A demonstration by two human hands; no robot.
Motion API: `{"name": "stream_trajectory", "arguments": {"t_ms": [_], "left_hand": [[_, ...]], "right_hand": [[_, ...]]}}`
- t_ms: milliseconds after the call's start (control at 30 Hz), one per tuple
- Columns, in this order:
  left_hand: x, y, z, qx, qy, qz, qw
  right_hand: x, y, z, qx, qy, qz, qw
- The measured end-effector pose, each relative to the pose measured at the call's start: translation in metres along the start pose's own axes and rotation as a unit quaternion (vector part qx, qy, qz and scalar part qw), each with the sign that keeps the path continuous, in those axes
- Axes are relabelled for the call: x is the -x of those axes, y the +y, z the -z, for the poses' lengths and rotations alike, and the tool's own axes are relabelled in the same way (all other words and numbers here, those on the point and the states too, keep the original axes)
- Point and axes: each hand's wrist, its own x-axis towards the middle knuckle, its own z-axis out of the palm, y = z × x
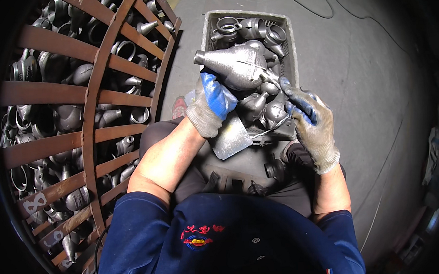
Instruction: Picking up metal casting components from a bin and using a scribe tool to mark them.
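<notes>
A grey metal casting (238, 66), bulb-shaped with a tapered neck and a ribbed collar at its end, lies tilted across my left hand (212, 100). The blue-palmed glove of that hand grips it from below, neck toward the left. At the casting's right end is my right hand (310, 117), also gloved, with its fingers curled. A slim silver piece (271, 77) shows between those fingertips and the casting; whether it is a tool or part of the casting I cannot tell. Below my left wrist sits a flat, pale metal plate (231, 138).
A grey plastic crate (295, 58) full of similar castings stands under and beyond my hands. To the left, a rusty-brown barred metal cage (87, 124) holds many more metal parts. A dark cable (317, 16) lies on the grey floor (370, 74) at the far right.
</notes>
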Motion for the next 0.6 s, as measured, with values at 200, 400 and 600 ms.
{"name": "stream_trajectory", "arguments": {"t_ms": [200, 400, 600], "left_hand": [[0.009, -0.011, 0.021, 0.266, 0.084, 0.049, 0.959], [0.007, -0.008, 0.011, 0.176, 0.219, 0.094, 0.955], [0.009, -0.011, 0.019, 0.148, 0.209, 0.09, 0.962]], "right_hand": [[-0.002, 0.006, 0.0, 0.008, -0.013, -0.006, 1.0], [-0.003, 0.007, 0.001, 0.002, -0.03, -0.033, 0.999], [-0.004, 0.001, 0.008, 0.012, -0.066, 0.013, 0.998]]}}
